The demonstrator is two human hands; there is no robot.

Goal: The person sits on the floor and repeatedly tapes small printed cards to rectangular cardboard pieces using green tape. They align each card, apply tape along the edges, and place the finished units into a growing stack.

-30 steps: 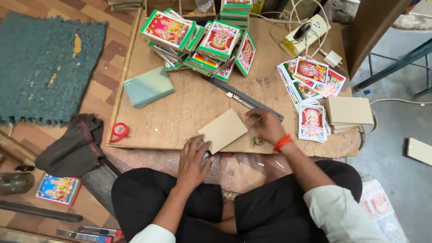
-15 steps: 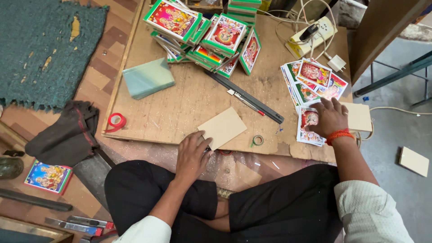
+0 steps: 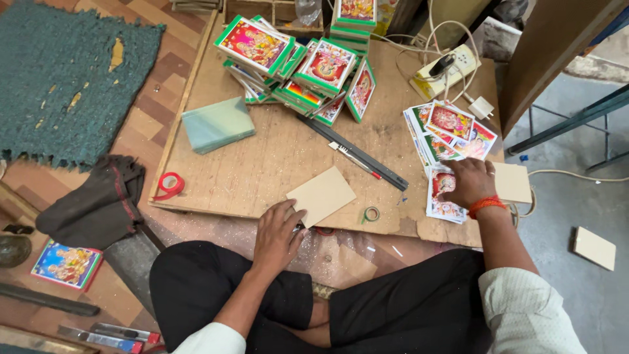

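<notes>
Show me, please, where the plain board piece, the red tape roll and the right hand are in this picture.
plain board piece [image 3: 322,195], head view, middle of its bare face.
red tape roll [image 3: 170,184], head view, on its red ring.
right hand [image 3: 466,182], head view, back of the hand, resting on printed pictures.

1. The near corner of the plain board is covered by the left hand.
2. Part of the printed picture at the plywood sheet's right edge is hidden under the right hand.
3. The stack of framed pictures is cut off by the top edge.
4. The small ring is too small to be identified.
</notes>
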